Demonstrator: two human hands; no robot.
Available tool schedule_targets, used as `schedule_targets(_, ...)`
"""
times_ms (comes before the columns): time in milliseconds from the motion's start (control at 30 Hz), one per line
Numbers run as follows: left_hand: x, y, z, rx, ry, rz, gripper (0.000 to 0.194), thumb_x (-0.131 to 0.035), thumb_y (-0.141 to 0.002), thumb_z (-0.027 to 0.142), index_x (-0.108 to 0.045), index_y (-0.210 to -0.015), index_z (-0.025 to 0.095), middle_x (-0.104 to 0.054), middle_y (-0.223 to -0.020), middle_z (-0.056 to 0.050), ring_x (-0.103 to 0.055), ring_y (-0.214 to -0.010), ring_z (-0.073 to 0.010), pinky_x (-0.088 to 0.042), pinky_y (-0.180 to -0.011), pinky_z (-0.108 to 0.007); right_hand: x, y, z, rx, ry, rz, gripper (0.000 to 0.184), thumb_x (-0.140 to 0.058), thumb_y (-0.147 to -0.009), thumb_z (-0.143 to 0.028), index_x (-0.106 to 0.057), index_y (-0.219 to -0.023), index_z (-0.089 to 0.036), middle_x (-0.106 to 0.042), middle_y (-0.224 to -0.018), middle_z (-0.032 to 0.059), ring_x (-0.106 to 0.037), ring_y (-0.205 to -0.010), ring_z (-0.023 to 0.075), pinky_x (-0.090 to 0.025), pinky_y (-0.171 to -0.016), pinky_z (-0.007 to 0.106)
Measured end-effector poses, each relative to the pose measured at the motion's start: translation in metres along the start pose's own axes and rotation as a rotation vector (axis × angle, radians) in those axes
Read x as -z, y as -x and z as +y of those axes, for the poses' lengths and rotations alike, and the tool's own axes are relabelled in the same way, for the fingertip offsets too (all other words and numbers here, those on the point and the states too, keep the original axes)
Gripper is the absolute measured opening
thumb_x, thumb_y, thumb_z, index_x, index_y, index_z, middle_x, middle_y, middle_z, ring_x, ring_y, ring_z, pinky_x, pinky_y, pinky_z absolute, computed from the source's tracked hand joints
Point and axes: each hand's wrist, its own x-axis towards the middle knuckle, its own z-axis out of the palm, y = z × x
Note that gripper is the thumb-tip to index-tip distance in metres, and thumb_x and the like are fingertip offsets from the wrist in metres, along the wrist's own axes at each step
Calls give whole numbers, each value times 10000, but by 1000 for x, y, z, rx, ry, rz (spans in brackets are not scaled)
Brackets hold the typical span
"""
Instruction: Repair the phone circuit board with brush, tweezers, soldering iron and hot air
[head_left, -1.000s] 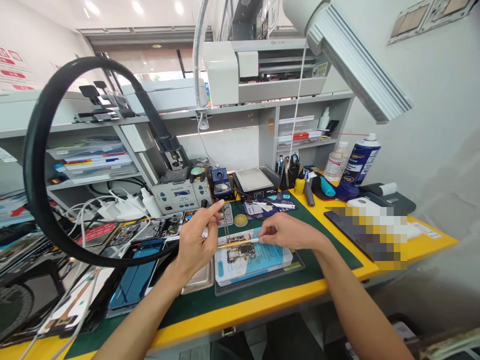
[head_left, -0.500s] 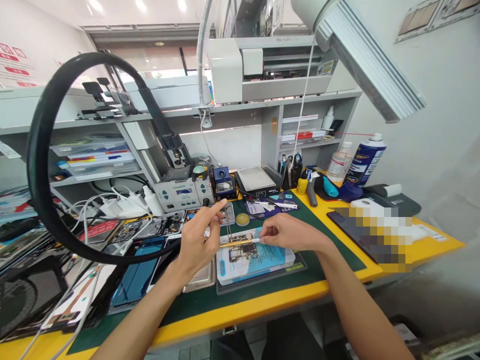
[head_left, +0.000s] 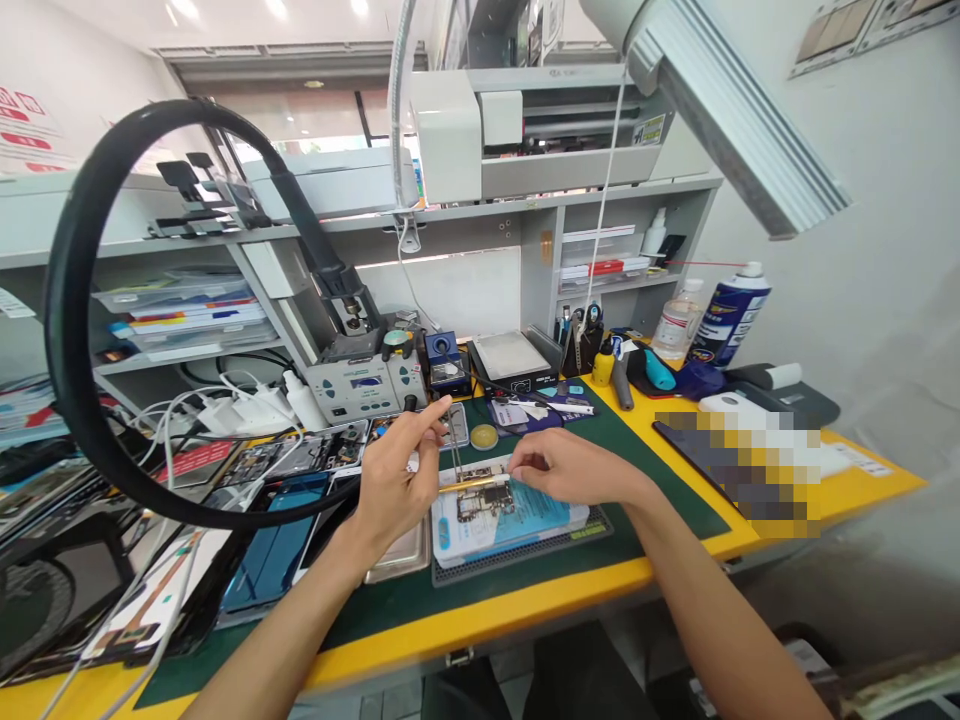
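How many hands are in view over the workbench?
2. The left hand holds tweezers to the left of the circuit board; the right hand is at the right end of the golden rod. No other hand shows.

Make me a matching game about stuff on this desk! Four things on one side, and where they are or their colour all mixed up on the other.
Things:
1. golden stick
2. circuit board
3. spray can
4. round tub

Places and colours:
A. dark blue with a white top
B. between the left hand and right hand
C. directly on the green mat
D. on the blue-and-white pack

Right pairs: 1-B, 2-D, 3-A, 4-C
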Motion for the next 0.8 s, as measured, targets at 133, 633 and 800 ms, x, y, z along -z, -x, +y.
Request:
schedule_targets(133, -1, 0, -1, 1, -5, 3, 446, -475, -969, 61, -566, -1378, 216, -665, -879, -21, -647, -770, -119, -533, -724, -250, -1, 0, 2, -5, -20, -12, 214, -544, -946, -290, -707, -950, -152, -676, -765, 54, -569, -631, 162, -373, -533, 242)
schedule_targets(633, 0, 0, -1, 5, -11, -8, 439, -469, -977, 75, -562, -1382, 213, -675, -889, -28, -654, -762, -125, -543, -707, -252, 3, 2, 4, -45, -14, 14, 189, -580, -931, -297, -696, -973, -154, -665, -760, 52, -582, -637, 167, -373, -530, 244)
schedule_targets(800, 0, 0, 0, 0, -5, -5, 455, -475, -968, 52, -564, -1385, 208, -671, -878, -22, -656, -777, -125, -537, -712, -247, -1, 0, 3, -25, -18, 8, 195, -563, -940, -302, -696, -960, -160, -660, -744, 47, -573, -621, 161, -362, -526, 242)
